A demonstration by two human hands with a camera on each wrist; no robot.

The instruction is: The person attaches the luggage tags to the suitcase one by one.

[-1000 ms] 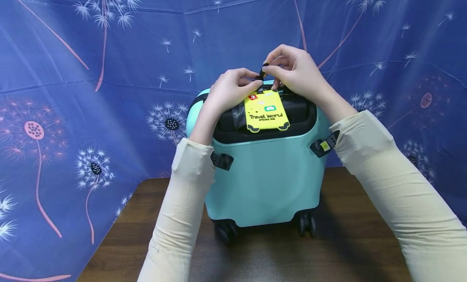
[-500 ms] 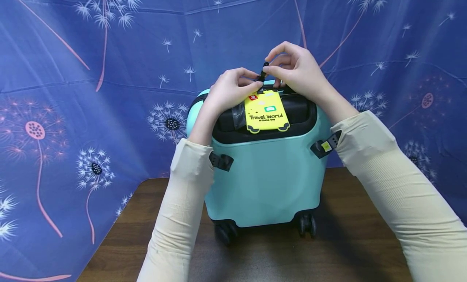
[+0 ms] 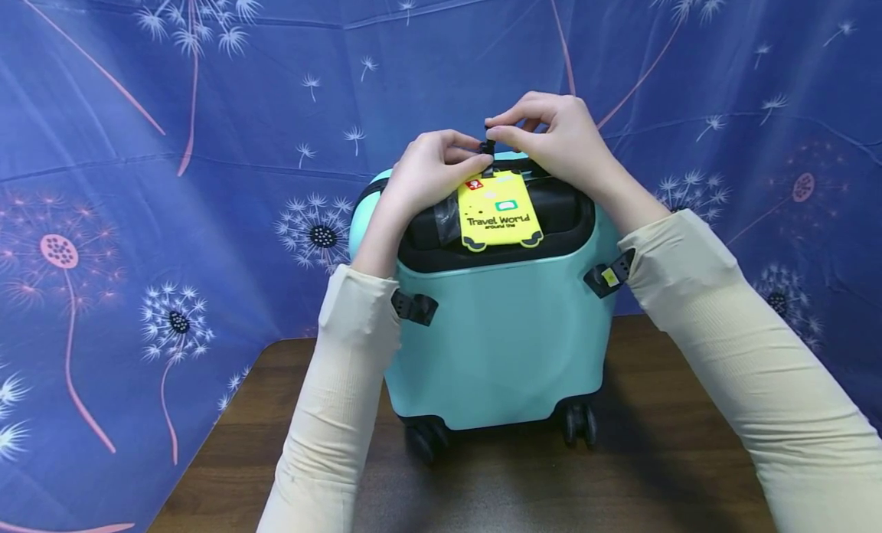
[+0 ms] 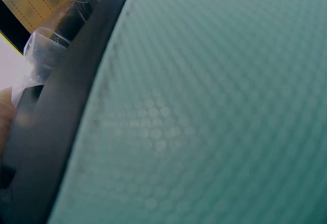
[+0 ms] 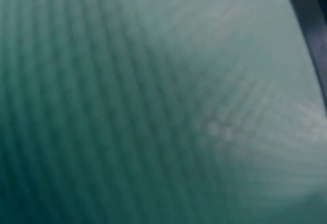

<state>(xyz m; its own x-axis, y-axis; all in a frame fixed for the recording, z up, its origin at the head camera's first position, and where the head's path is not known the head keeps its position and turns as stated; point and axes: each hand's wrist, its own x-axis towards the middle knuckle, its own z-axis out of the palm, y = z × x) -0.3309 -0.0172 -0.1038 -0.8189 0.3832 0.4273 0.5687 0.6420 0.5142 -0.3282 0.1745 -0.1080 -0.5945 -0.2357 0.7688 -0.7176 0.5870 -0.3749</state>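
A yellow luggage tag printed "Travel World" lies against the black top panel of a turquoise suitcase. From the tag's upper edge rises a short black strap. My left hand pinches the strap's lower part between thumb and fingers, just above the tag. The strap's upper end is between the thumb and forefinger of my right hand. In the left wrist view, the tag's lined underside shows beside the suitcase's plastic-wrapped handle. Only blurred suitcase shell fills most of the right wrist view.
The suitcase stands upright on its black wheels on a brown wooden table. Behind it hangs a blue cloth with a dandelion pattern. Black wrist cameras sit close to the suitcase's front.
My right hand has moved slightly left and down, bringing the strap's upper end closer to my left fingers. The strap now stands more upright. My left hand has barely moved.
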